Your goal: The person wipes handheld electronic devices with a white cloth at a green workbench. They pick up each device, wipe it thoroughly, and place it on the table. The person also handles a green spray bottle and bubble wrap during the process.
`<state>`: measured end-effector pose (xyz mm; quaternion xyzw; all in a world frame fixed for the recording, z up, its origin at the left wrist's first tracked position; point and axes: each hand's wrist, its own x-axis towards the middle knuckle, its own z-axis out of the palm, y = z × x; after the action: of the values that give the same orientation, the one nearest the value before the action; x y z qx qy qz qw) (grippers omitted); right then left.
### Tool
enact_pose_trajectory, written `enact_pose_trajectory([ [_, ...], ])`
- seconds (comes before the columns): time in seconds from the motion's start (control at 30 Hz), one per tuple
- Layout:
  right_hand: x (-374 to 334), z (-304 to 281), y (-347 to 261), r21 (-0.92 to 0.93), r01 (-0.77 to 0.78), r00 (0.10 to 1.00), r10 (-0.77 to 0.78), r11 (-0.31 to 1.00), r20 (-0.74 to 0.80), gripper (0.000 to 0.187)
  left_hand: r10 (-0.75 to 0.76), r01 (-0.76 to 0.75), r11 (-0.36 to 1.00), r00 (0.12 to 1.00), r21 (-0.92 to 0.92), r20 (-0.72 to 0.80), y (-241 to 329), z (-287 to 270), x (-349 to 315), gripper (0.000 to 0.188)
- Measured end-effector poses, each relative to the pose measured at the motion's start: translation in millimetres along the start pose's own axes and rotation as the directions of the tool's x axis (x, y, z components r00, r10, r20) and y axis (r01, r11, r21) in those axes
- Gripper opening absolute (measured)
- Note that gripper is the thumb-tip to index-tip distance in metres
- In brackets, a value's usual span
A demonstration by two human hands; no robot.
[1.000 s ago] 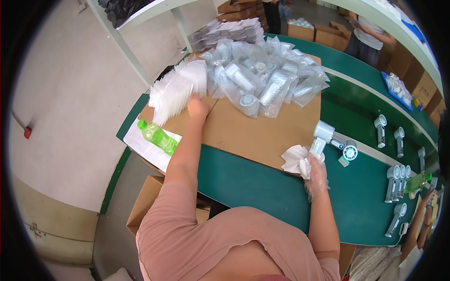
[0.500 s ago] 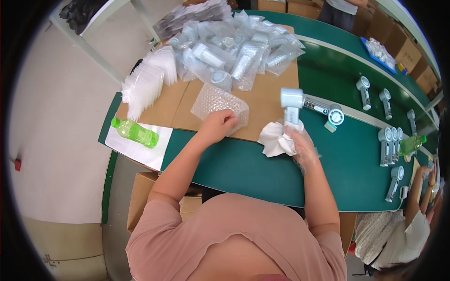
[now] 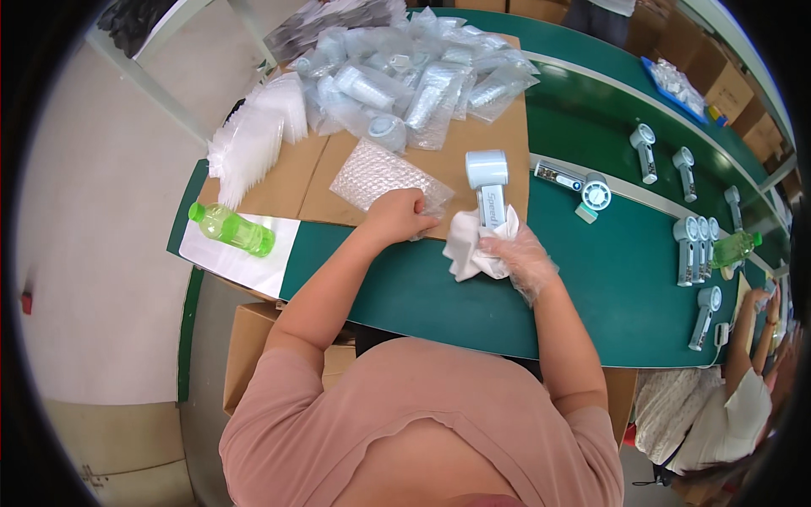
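My left hand (image 3: 394,217) is closed on the near right corner of a clear bubble-wrap bag (image 3: 372,176), which lies flat on the cardboard. In my right hand (image 3: 524,260), inside a thin clear plastic glove, is a pale blue handheld fan (image 3: 487,171). A white cloth (image 3: 463,246) is bunched around the lower handle, between fan and fingers. The fan stands upright, head away from me, to the right of the bag. Another fan (image 3: 595,193) lies to the right, beside a small pale green and white block (image 3: 586,213).
Bagged fans (image 3: 435,93) are heaped on the cardboard sheet (image 3: 325,186), with a stack of white bags (image 3: 253,139) at their left. A green bottle (image 3: 236,230) lies on white paper. Several more fans (image 3: 694,249) stand or lie at the right, near a co-worker's arm (image 3: 743,334).
The held fan and cloth have moved left, nearer the bubble-wrap bag. My left hand has shifted slightly right along the bag's edge. The whole view has shifted a little.
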<state>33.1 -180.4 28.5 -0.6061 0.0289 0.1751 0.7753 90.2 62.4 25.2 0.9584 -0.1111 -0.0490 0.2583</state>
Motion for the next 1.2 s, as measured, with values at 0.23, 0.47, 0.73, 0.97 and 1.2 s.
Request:
enact_pose_trajectory([
  [0.23, -5, -4, -3, 0.113, 0.064, 0.996, -0.055, 0.992, -0.076, 0.053, 0.056, -0.052, 0.988, 0.998, -0.144, 0.022, -10, 2, 5, 0.022],
  [0.47, -8, -1, 2, 0.068, -0.100, 0.985, 0.089, 0.993, 0.148, 0.044, 0.068, -0.022, 0.940, 0.990, -0.342, 0.124, -20, 3, 15, 0.012],
  [0.73, 4, 8, 8, -0.526, -0.062, 0.985, 0.137, 0.848, 0.105, 0.055, 0.016, 0.164, 0.849, 0.942, -0.503, 0.336, -19, -18, 16, 0.010],
  [0.97, 8, 8, 9, -0.475, -0.138, 0.981, 0.187, 0.869, 0.057, 0.047, 0.053, 0.008, 0.929, 0.987, -0.370, 0.155, -18, -17, 1, 0.007],
  [1.2, 9, 10, 22, -0.439, -0.022, 0.989, 0.085, 0.898, 0.125, 0.049, 0.102, -0.028, 0.926, 0.979, -0.377, 0.177, -29, -18, 2, 0.009],
])
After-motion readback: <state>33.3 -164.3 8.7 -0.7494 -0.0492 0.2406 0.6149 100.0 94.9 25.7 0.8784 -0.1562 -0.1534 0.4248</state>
